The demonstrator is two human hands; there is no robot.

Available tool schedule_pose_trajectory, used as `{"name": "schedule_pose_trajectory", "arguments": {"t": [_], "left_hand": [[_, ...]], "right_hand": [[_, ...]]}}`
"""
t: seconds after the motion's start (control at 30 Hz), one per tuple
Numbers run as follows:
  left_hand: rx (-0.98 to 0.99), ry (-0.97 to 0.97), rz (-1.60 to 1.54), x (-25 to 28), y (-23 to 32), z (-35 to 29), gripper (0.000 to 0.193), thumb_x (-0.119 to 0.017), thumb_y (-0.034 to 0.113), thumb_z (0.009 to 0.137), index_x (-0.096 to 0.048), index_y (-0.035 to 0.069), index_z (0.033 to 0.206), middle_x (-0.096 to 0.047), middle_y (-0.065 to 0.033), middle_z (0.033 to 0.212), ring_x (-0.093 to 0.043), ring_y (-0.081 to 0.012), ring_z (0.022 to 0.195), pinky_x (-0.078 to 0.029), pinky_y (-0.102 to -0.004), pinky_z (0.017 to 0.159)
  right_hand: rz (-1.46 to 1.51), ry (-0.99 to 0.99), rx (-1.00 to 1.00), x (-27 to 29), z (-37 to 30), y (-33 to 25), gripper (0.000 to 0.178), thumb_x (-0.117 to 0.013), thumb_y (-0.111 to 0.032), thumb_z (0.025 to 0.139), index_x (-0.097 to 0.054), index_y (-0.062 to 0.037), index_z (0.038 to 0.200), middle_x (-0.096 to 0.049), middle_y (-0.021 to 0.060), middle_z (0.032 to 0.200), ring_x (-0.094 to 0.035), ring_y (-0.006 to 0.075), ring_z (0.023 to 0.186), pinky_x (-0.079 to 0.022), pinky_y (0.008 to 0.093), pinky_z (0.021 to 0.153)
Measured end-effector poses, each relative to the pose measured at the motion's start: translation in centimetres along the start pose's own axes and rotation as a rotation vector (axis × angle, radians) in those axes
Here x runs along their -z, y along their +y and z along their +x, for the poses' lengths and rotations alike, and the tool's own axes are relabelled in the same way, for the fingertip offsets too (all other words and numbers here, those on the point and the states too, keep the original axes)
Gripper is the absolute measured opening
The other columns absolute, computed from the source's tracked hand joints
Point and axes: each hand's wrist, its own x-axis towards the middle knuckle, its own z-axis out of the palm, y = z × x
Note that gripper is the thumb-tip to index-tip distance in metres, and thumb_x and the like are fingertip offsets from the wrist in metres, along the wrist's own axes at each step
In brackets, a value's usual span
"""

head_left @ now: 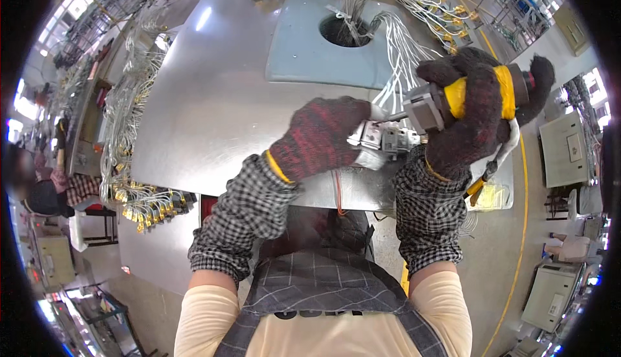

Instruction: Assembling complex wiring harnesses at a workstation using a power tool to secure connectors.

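Metal part (372,135) between left fingers (370,159), tool (424,110) inside right fingers (480,101)

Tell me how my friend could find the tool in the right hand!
Find the big shiny metal table; near its right edge is a dark-gloved right hand. That hand grips the tool, whose gray, boxy head points left. Thick yellow bands around its body set it apart from the small silvery blocks beside it, which the left hand holds.
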Motion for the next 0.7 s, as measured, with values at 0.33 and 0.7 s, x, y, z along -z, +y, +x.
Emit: {"name": "schedule_pose_trajectory", "arguments": {"t": [0.33, 0.7], "left_hand": [[0.240, -0.099, 0.052, 3.1, -0.1, -0.6, 0.062, -0.086, 0.050, 0.062, -0.067, 0.017, 0.110, -0.069, -0.0080, 0.089, -0.069, -0.0263, 0.082, -0.054, -0.0385, 0.072], [0.352, -0.194, 0.148, 3.5, 1.0, 0.1, 0.063, -0.084, 0.046, 0.062, -0.063, 0.008, 0.108, -0.069, -0.0152, 0.090, -0.068, -0.0339, 0.086, -0.054, -0.0421, 0.073]], "right_hand": [[0.359, 0.074, -0.249, -2.3, -0.5, -2.9, 0.075, -0.066, -0.015, 0.087, -0.021, -0.0132, 0.147, -0.065, 0.0224, 0.093, -0.069, 0.0305, 0.071, -0.061, 0.0436, 0.063], [0.242, 0.023, -0.375, -2.6, -0.7, -3.9, 0.079, -0.073, -0.004, 0.083, -0.027, -0.0137, 0.145, -0.064, 0.0221, 0.095, -0.069, 0.0303, 0.074, -0.062, 0.0446, 0.066]]}}
